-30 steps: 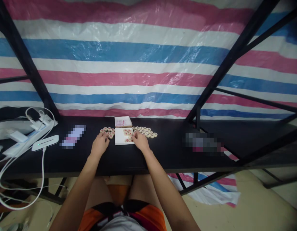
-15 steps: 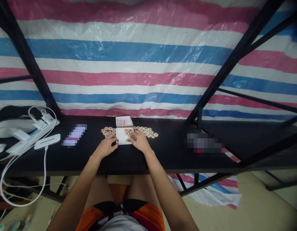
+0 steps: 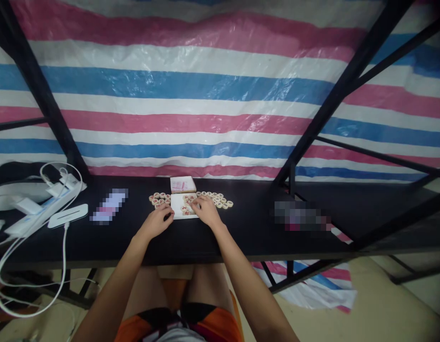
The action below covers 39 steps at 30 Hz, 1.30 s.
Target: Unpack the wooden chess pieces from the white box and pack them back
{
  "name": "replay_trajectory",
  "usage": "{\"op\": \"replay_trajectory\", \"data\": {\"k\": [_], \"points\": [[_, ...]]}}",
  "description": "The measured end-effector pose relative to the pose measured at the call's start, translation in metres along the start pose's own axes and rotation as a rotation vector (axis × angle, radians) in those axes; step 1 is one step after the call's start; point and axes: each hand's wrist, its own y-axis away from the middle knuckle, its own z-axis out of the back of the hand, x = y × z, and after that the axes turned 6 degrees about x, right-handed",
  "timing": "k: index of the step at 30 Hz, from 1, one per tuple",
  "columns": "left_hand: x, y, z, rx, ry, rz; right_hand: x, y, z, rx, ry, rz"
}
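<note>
A shallow white box (image 3: pixel 177 209) lies on the black table (image 3: pixel 241 228) with several round wooden chess pieces inside. My left hand (image 3: pixel 156 221) rests at the box's near left corner, fingers curled against its edge. My right hand (image 3: pixel 206 211) lies at the box's right edge, fingertips pinched on a piece inside it. A small group of pieces (image 3: pixel 158 198) lies left of the box, a larger group (image 3: pixel 216 198) on the right. The box lid (image 3: pixel 183 184) sits just behind.
A white power strip with chargers and cables (image 3: pixel 42 209) occupies the table's left end. Two blurred flat items (image 3: pixel 107 206) (image 3: pixel 301 216) lie left and right. Black frame bars (image 3: pixel 333 109) slant overhead before a striped tarp. The table's edge runs close to my knees.
My left hand has moved from the left pile of pieces to the box's near left corner. My right hand stays at the box's right edge.
</note>
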Motion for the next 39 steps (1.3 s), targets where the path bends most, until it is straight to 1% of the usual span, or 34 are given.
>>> {"op": "replay_trajectory", "data": {"k": [3, 5, 7, 10, 11, 13, 16, 19, 24, 26, 28, 30, 32, 34, 37, 39], "points": [[0.000, -0.002, -0.001, -0.019, -0.017, 0.025, 0.005, -0.004, 0.002, 0.070, 0.019, 0.076], [-0.001, -0.003, 0.000, -0.051, -0.048, 0.092, 0.010, -0.007, 0.002, 0.076, 0.035, 0.109], [-0.003, -0.004, 0.004, -0.114, -0.084, 0.216, 0.014, -0.011, 0.001, 0.104, 0.065, 0.096], [-0.002, 0.000, 0.012, -0.246, -0.137, 0.441, 0.019, -0.018, 0.000, 0.205, 0.104, 0.017], [0.000, 0.002, 0.014, -0.273, -0.166, 0.505, 0.021, -0.020, -0.001, 0.237, 0.113, -0.014], [0.006, 0.007, 0.016, -0.275, -0.246, 0.605, 0.026, -0.023, -0.003, 0.275, 0.142, -0.066], [0.015, 0.013, 0.014, -0.231, -0.346, 0.684, 0.035, -0.027, -0.006, 0.248, 0.253, -0.089], [0.018, 0.014, 0.010, -0.217, -0.370, 0.685, 0.043, -0.028, -0.009, 0.177, 0.343, -0.064], [0.015, 0.013, 0.011, -0.230, -0.348, 0.674, 0.060, -0.023, -0.014, 0.077, 0.293, 0.016], [0.016, 0.015, 0.013, -0.255, -0.323, 0.697, 0.073, -0.020, -0.020, 0.070, 0.268, 0.107], [0.019, 0.016, 0.016, -0.278, -0.302, 0.736, 0.087, -0.016, -0.029, 0.081, 0.252, 0.232], [0.023, 0.017, 0.018, -0.275, -0.270, 0.732, 0.098, -0.013, -0.040, 0.091, 0.259, 0.324], [0.026, 0.016, 0.018, -0.262, -0.224, 0.664, 0.104, -0.011, -0.048, 0.112, 0.285, 0.344], [0.029, 0.014, 0.017, -0.258, -0.158, 0.561, 0.103, -0.012, -0.050, 0.120, 0.299, 0.339], [0.030, 0.012, 0.013, -0.210, -0.034, 0.361, 0.091, -0.012, -0.041, 0.077, 0.266, 0.335], [0.029, 0.010, 0.010, -0.148, 0.032, 0.237, 0.077, -0.011, -0.031, 0.035, 0.237, 0.284]]}}
